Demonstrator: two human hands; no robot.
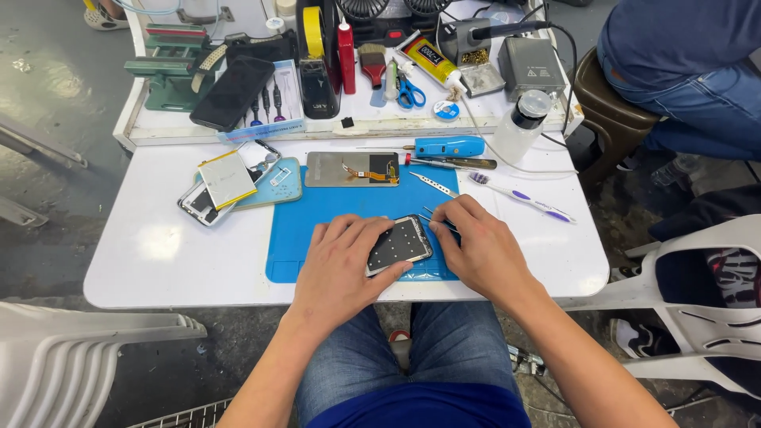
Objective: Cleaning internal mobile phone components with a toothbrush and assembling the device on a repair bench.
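A white surface (pixel 143 254) carries the work area, with a raised white shelf (pixel 238 131) along its far edge. A blue work mat (pixel 317 214) lies at the centre of the surface, its near edge close to the person. The left hand (pixel 341 265) rests palm down on the mat, fingers loosely curled, and grips the left side and near corner of a small dark phone part (pixel 399 245) with a pattern of pale dots; the thumb presses against its near edge. The right hand (pixel 479 250) rests on the mat just beside the part's right edge, fingers curled in toward it; it holds thin metal tweezers (pixel 436 219), whose tips point toward the part's far right corner. The part lies flat on the near half of the mat, between both hands. A grey display panel (pixel 352 169) with an orange flex strip lies at the far edge of the mat. To the left, a pale battery (pixel 227 179) lies on a teal phone shell (pixel 277 184), which touches another opened phone (pixel 198 204). A black phone (pixel 234 91) leans on the shelf. A blue powered screwdriver (pixel 448 146) lies beyond the mat on the right, with a white and purple toothbrush (pixel 519 196) near it. A second pair of tweezers (pixel 434 185) lies between the display panel and the toothbrush. Blue-handled scissors (pixel 410 93) lie on the shelf.
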